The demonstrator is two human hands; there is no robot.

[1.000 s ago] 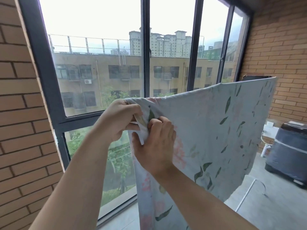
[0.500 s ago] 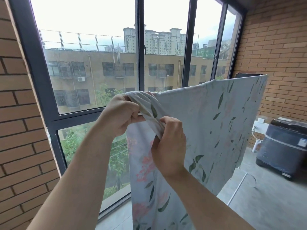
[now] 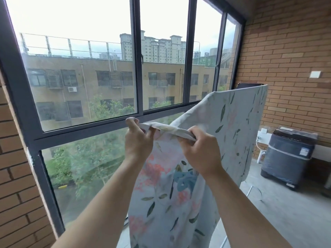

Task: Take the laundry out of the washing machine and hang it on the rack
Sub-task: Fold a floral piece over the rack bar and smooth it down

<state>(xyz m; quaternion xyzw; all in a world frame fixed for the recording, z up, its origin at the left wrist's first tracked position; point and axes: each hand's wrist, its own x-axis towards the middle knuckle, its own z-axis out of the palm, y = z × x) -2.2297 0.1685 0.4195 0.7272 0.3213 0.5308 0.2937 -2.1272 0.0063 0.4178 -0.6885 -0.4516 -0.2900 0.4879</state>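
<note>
A pale blue floral sheet [image 3: 231, 126] with pink flowers and green leaves hangs in front of me; its far end is draped over the dark top bar of the rack [image 3: 250, 84]. My left hand [image 3: 138, 140] grips the near corner of the sheet's top edge. My right hand [image 3: 198, 149] grips the same edge a short way to the right, and the hem is stretched between both fists. The washing machine [image 3: 288, 154], dark and wrapped in plastic film, stands at the far right against the brick wall. The sheet hides most of the rack.
A large dark-framed window [image 3: 136, 68] runs along the left and front. Brick walls [image 3: 286, 59] close the right side and the near left. A thin white rack leg [image 3: 250, 188] rests on the concrete floor [image 3: 286, 212] beside the sheet.
Both hands have dropped lower and drawn apart, pulling the bunched hem out into a taut line. The right hand slid right along the edge, and my view turned right.
</note>
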